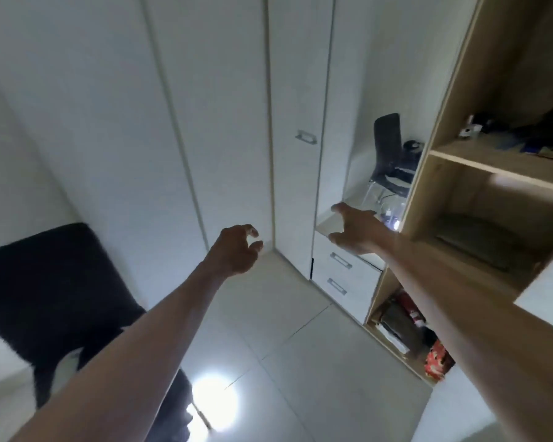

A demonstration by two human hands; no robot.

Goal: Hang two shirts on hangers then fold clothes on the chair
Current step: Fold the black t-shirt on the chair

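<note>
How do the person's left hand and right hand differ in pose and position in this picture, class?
The left hand has its fingers curled loosely downward; the right hand has fingers spread straighter. The left hand hangs in front of the white wardrobe door; the right hand reaches towards the small ledge beside the wooden shelf unit. Both are outstretched and hold nothing.

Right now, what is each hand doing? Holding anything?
Left hand: open, fingers loosely curled, holding nothing.
Right hand: open, fingers spread, holding nothing.
</note>
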